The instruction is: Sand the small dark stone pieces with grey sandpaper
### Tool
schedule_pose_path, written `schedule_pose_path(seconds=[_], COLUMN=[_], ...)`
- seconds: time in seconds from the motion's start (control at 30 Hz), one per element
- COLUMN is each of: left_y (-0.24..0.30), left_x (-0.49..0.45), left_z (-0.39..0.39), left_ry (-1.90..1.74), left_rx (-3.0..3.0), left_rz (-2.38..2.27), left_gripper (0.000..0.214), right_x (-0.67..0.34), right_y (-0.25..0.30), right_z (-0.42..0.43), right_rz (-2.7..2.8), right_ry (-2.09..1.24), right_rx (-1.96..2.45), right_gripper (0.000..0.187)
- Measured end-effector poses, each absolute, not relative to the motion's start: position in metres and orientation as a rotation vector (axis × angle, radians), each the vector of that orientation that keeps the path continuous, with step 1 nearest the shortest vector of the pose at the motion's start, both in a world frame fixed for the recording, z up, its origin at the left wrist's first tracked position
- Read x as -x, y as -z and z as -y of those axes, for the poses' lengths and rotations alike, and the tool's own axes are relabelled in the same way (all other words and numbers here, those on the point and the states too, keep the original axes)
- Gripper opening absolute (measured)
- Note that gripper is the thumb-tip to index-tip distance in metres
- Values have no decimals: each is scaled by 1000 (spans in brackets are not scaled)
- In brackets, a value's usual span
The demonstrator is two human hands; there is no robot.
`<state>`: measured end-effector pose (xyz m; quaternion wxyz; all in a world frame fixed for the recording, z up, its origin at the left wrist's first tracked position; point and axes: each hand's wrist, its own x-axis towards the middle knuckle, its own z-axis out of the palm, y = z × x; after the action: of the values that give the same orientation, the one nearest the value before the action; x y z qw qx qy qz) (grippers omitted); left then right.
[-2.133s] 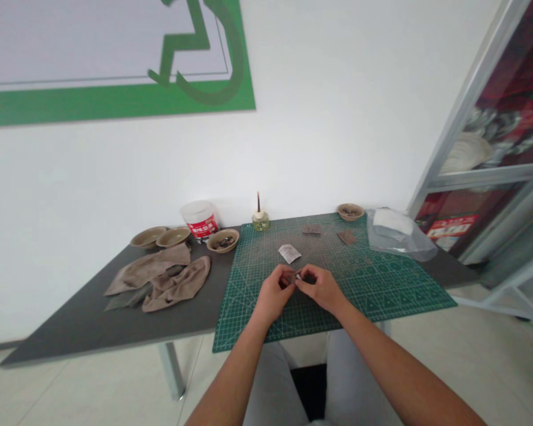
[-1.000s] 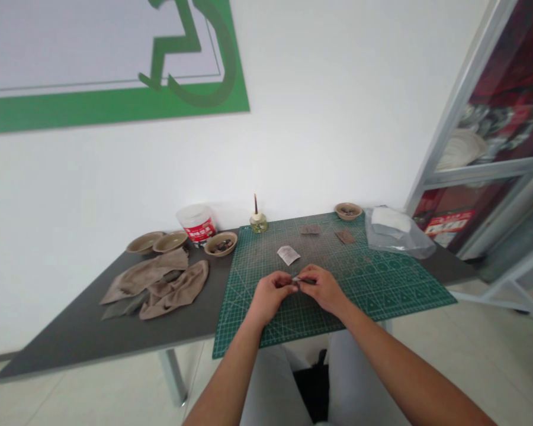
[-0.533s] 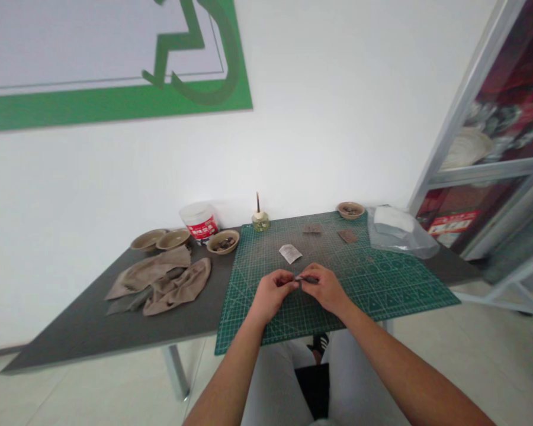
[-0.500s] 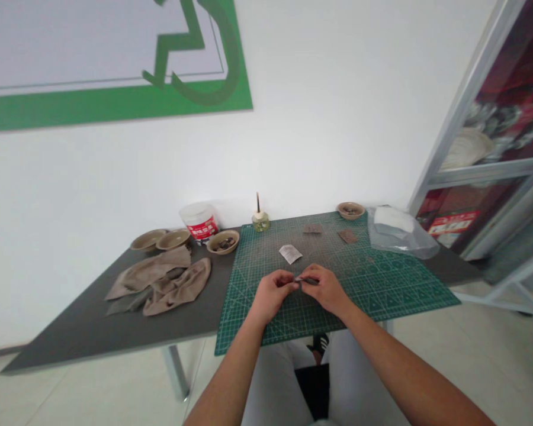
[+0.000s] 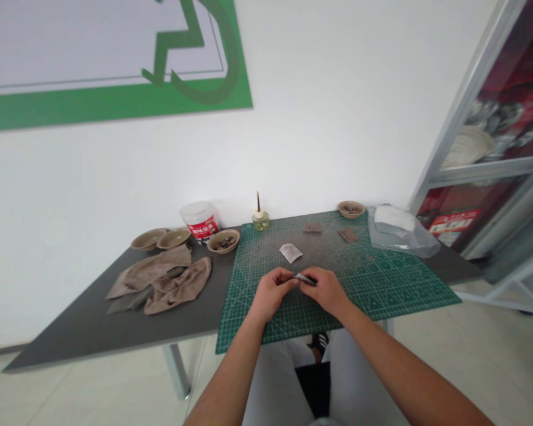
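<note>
So:
1. Left hand [image 5: 270,297] and right hand [image 5: 326,292] pinch a small folded sheet [image 5: 304,278] between curled fingers [image 5: 289,279].
2. Sheet sits just above centre of green cutting mat [image 5: 397,290].
3. Farther up mat: white paper slip [image 5: 291,253], 2 brown scraps [image 5: 347,235].

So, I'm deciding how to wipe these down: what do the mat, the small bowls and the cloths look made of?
The mat looks like matte green plastic or vinyl, flat with a printed grid. The bowls look like tan glazed ceramic, going by their soft sheen, though the view is too distant to be sure. The cloths look like soft fabric, judging by their limp folds; the fibre is unclear.
</note>
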<state>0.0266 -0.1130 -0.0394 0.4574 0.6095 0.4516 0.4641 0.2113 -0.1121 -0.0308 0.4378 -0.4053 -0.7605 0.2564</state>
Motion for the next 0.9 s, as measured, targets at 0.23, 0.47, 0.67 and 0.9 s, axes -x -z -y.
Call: schedule_pose_path(seconds=[0.23,0.47,0.67,0.9], left_y=[39,36,37,36], left_x=[-26,-27,-28,-30], left_z=[113,114,113,114], left_ry=[-1165,-1131,-1124,-1197], left_rx=[-1480,-1435,-1419,-1370], left_rz=[-1136,-1085,-1077,-957], left_gripper=[21,20,23,35], right_x=[-211,-214,-215,-214], right_y=[31,31,33,31], right_z=[116,113,109,111], right_rz=[1931,1915,1907,1929], right_ry=[-603,-646,-726,-756], right_rx=[1008,998,982,972], right_gripper=[11,13,14,11])
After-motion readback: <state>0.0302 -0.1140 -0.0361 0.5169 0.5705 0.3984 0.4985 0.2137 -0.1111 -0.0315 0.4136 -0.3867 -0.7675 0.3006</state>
